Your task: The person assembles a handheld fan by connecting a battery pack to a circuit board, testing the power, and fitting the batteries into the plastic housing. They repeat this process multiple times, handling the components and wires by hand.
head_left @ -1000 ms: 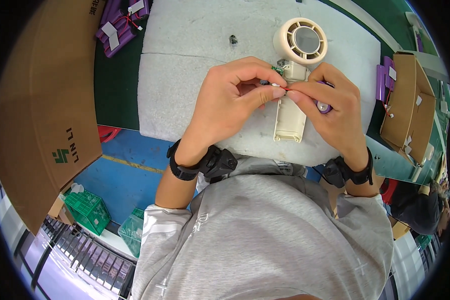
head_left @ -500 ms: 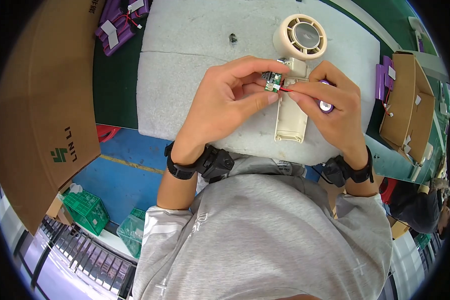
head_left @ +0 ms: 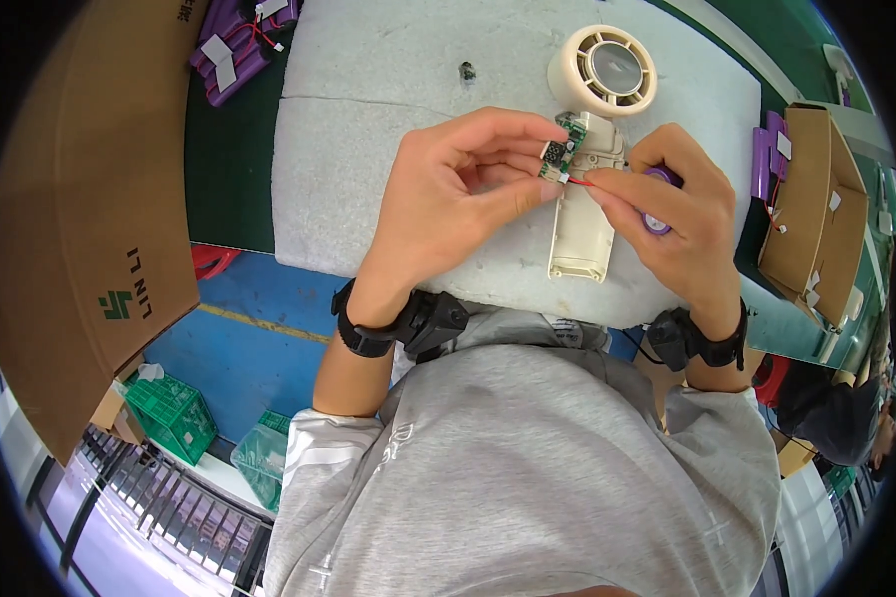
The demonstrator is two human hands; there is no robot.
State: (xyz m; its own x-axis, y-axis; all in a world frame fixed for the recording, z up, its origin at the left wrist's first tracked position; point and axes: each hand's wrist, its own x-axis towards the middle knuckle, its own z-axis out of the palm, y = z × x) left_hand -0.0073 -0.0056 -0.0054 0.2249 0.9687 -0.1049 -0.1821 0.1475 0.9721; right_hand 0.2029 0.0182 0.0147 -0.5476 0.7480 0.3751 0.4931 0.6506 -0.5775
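Note:
My left hand [head_left: 458,194] is closed, with a small green circuit board [head_left: 563,151] held by its edges between thumb and fingers. A white connector with a short red wire [head_left: 578,182] sits at the board's lower corner. The thumb and forefinger of my right hand [head_left: 682,204] pinch that wire, while a purple cylindrical battery [head_left: 657,214] is tucked within the same hand. Under both hands lies a cream plastic handle shell [head_left: 580,239], its open side up and its middle partly hidden. The round cream fan head [head_left: 604,72] rests just beyond it.
A white foam pad [head_left: 368,149] covers the work surface. Purple battery packs [head_left: 231,60] lie at the far left, beside a large cardboard box [head_left: 90,199]. On the right, more purple batteries [head_left: 767,159] sit next to an open carton [head_left: 816,199]. Green crates [head_left: 172,418] stand on the floor.
The circuit board has turned in my left hand, so a different face shows. My right hand has shifted slightly right and nearer to me, still pinching the wire.

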